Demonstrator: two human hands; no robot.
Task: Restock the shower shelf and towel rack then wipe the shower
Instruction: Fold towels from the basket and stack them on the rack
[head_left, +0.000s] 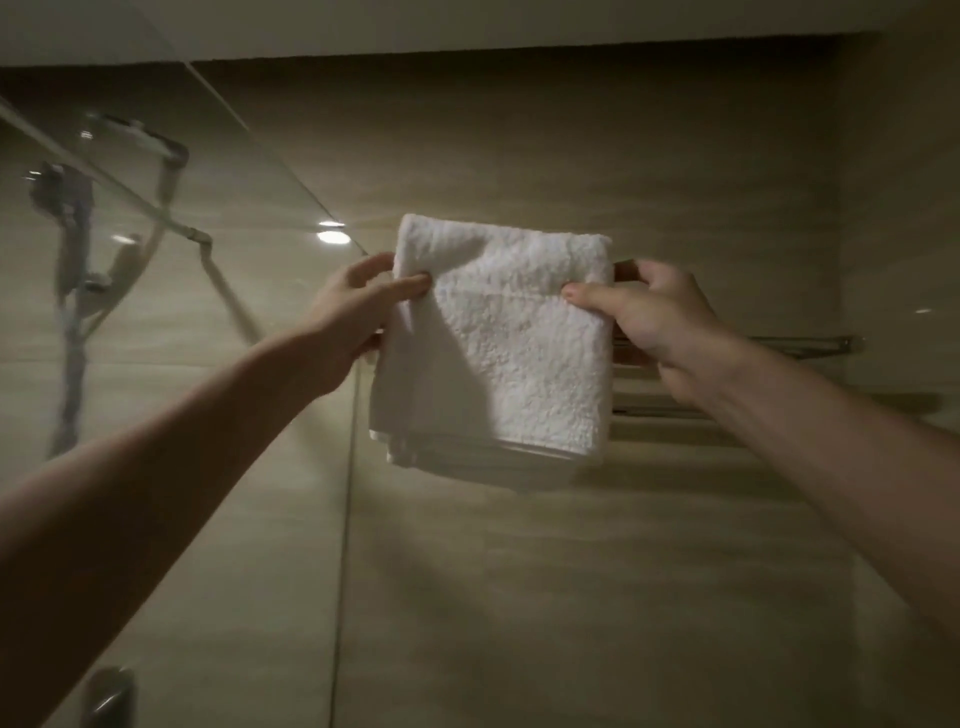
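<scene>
**Operator:** Where does the towel sit from my hands?

**Spotter:** Starting at your far left, the glass shower screen (130, 322) has the shower head (136, 136) behind it. Neither matters for this move. Next is your left hand (358, 306), pinching the left edge of the folded white towel (514, 343) near its upper corner. The thumb is in front and the fingers are behind. The towel hangs flat between your two hands, raised in front of the tiled wall (519, 571). Its fold is on top and its layered edges are at the bottom.

**Operator:** And my right?

**Spotter:** Your right hand (654, 317) pinches the upper right edge the same way, with the thumb lying on the front face. Just past that hand, the bars of the towel rack (789, 341) run level along the wall towards your right. The towel hides the rack's left end, and its top fold sits higher than the bars you can see. I cannot tell whether the cloth touches a bar yet.

**Operator:** So what does the next move turn on?

**Spotter:** In my judgement, the alignment. The towel's top fold runs parallel to the bars, so you shouldn't need to turn it. The rack lies behind the towel and off to its right, which makes your right hand the nearer one. It would probably lead, with the left following to keep the fold level.
</scene>
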